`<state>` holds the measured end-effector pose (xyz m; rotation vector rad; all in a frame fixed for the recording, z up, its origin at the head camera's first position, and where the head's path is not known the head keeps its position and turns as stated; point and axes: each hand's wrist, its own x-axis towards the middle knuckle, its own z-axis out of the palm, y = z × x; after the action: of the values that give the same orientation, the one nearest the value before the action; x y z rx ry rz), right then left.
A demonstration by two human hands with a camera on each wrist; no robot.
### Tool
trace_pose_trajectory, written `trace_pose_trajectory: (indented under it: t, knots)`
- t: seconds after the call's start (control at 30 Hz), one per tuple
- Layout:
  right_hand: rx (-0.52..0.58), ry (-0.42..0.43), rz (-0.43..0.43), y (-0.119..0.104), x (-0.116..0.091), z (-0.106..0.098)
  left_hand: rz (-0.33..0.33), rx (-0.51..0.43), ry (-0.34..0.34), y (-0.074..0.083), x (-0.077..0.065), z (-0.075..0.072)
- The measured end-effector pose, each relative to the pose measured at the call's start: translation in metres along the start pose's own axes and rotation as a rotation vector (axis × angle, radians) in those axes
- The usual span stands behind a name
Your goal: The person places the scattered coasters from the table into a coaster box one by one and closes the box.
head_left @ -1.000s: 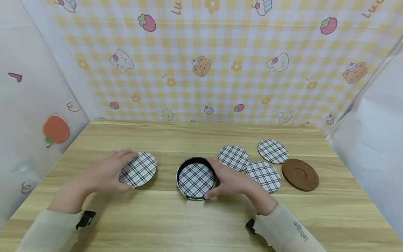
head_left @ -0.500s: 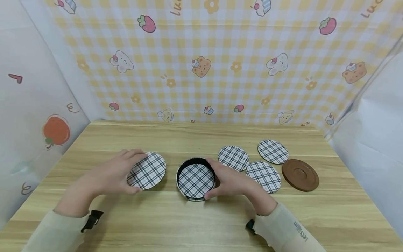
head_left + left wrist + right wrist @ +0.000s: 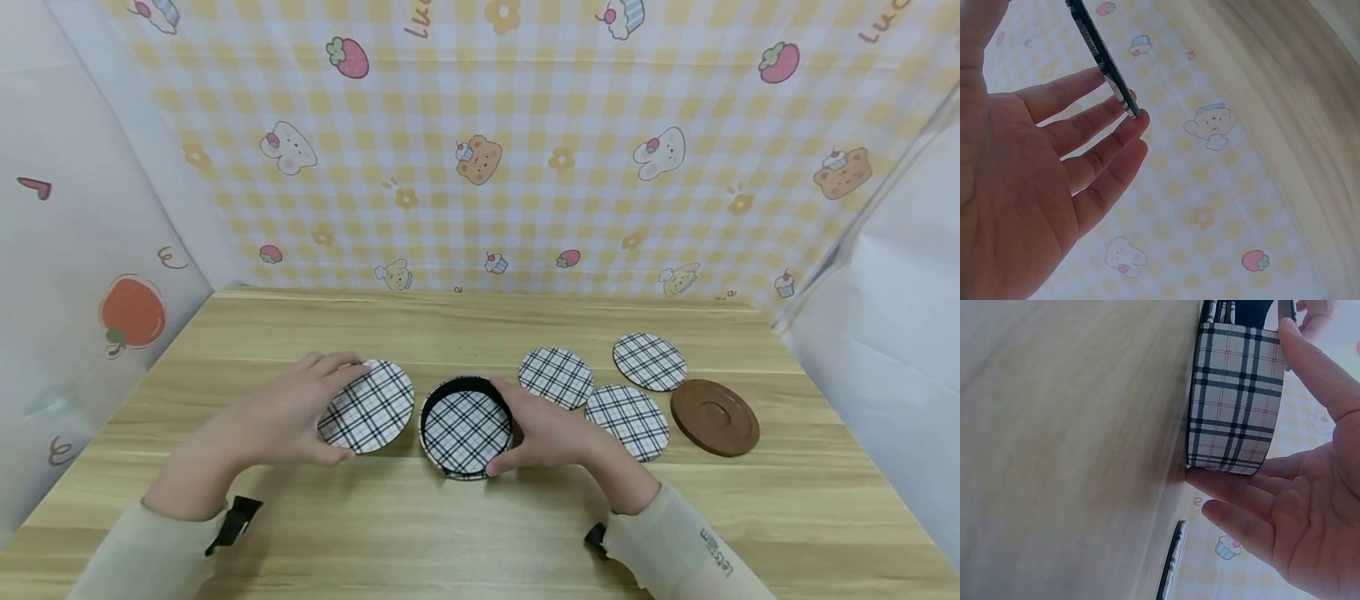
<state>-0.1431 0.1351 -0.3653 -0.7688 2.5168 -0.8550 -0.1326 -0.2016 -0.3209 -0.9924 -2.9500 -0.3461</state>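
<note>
My left hand (image 3: pixel 288 412) pinches a round plaid coaster (image 3: pixel 375 408) by its edge, between thumb and fingers. In the left wrist view the coaster (image 3: pixel 1107 62) shows edge-on against the fingertips, off the table. Just right of it on the table stands a round coaster holder (image 3: pixel 461 383) with a black inside and a plaid outer wall (image 3: pixel 1238 400). A plaid coaster (image 3: pixel 467 433) lies face up inside, and the right wrist view shows stacked coaster edges (image 3: pixel 1222 312) at the holder's gap. My right hand (image 3: pixel 547 429) grips the holder's right side, thumb in front and fingers behind.
Right of the holder, three plaid coasters lie flat: a left one (image 3: pixel 556 377), a far one (image 3: pixel 650 361) and a near one (image 3: pixel 627 421). Beside them is a brown round coaster (image 3: pixel 715 417) with a recessed centre. A yellow checked cloth (image 3: pixel 517 208) hangs behind the wooden table (image 3: pixel 450 550).
My left hand has moved right with the coaster, from well left of the holder to close beside its left rim. The right hand and the holder have stayed in place.
</note>
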Motion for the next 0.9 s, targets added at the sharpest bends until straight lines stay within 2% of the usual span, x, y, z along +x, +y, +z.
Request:
trace_pose_trajectory:
  t: [0.2, 0.9]
  knots:
    - [-0.007, -0.002, 0.007, -0.001, 0.0, -0.001, 0.052, -0.007, 0.017, 0.008, 0.007, 0.001]
    - [-0.005, -0.012, -0.003, 0.001, 0.001, -0.001, 0.149, -0.046, -0.039, 0.034, 0.04, 0.017]
